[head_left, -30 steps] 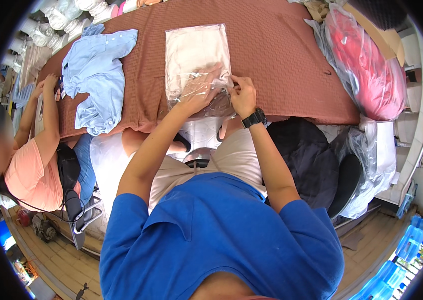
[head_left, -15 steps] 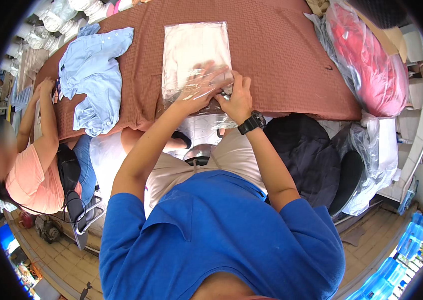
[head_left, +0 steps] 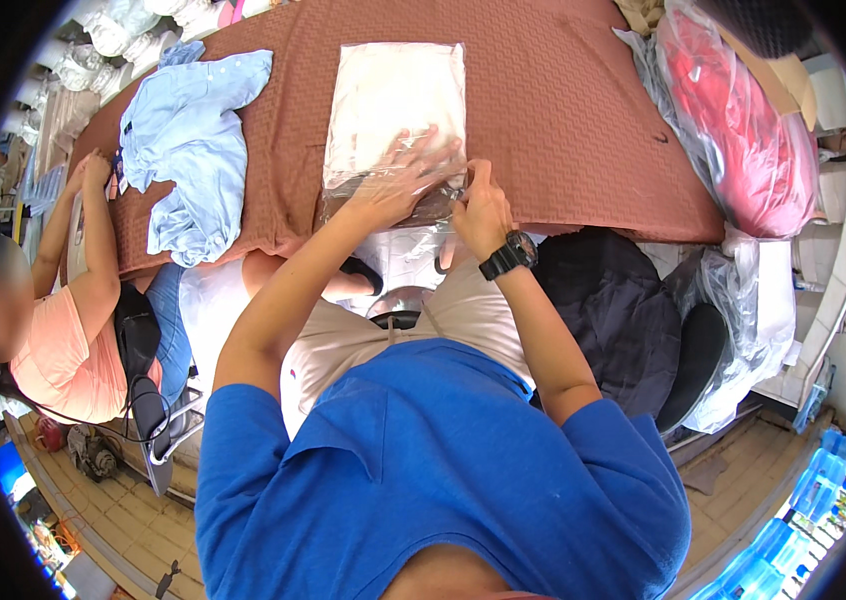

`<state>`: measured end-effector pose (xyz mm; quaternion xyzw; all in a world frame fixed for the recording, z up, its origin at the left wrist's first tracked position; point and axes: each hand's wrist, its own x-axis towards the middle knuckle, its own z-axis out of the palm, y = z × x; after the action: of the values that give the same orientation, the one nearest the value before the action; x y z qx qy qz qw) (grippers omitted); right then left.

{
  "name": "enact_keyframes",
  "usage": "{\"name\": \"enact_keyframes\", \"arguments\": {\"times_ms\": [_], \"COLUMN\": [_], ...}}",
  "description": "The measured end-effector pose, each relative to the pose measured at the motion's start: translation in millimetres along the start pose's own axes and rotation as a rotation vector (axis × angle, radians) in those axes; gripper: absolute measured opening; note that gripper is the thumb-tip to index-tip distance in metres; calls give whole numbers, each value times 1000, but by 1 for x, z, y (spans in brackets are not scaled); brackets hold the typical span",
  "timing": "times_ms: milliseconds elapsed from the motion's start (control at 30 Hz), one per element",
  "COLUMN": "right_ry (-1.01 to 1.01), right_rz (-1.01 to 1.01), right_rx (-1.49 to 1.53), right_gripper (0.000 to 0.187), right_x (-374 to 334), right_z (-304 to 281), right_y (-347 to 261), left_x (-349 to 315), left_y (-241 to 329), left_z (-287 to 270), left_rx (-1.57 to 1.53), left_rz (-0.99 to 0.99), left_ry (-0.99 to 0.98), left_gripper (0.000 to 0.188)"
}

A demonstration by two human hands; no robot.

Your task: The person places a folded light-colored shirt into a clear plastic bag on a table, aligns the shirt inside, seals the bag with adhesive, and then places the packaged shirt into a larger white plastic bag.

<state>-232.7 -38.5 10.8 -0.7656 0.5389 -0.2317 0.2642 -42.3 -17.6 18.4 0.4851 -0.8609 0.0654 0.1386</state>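
Observation:
A folded pale pink garment (head_left: 398,95) lies in a clear plastic bag (head_left: 343,205) on the brown cloth-covered table, at the near edge. Over the garment's lower part, my left hand (head_left: 398,185) lies flat with its fingers spread. Plastic shines around these fingers; whether they are inside the bag or on top of it, I cannot tell. My right hand (head_left: 483,215), with a black watch at the wrist, is closed at the bag's lower right corner and pinches its edge. The bag's open-looking near end hangs toward the table's edge.
A light blue shirt (head_left: 188,140) is spread on the table (head_left: 563,130) to the left. Beside it sits a person in a peach top (head_left: 78,340). Red goods in clear plastic (head_left: 728,130) are at the right. A black covered seat (head_left: 603,320) stands below the table edge.
My right hand has shifted slightly right and down, away from the left hand. The left hand has stayed over the garment, its fingers a little flatter. The bag has moved slightly right.

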Motion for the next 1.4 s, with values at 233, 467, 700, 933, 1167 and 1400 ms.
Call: {"name": "enact_keyframes", "arguments": {"times_ms": [233,467,700,933,1167,1400], "right_ry": [187,272,303,335,369,359], "right_rz": [-395,-436,-651,-669,-640,-592], "right_rx": [-160,-198,-135,-82,-68,-27], "right_gripper": [59,43,23,23,8,6], "right_x": [12,24,37,34,29,18], "right_z": [10,26,19,11,18,18], "right_y": [-28,-25,-46,-62,-67,-55], "left_x": [-12,-15,1,50,91,116], "left_y": [-10,-3,-36,-53,-77,-66], "left_z": [34,20,42,51,63,58], "left_rx": [-131,77,38,-112,-69,-148], "left_rz": [-162,-319,-248,-295,-274,-250], "left_ry": [40,126,49,204,269,257], "left_gripper": [67,65,61,57,44,35]}}
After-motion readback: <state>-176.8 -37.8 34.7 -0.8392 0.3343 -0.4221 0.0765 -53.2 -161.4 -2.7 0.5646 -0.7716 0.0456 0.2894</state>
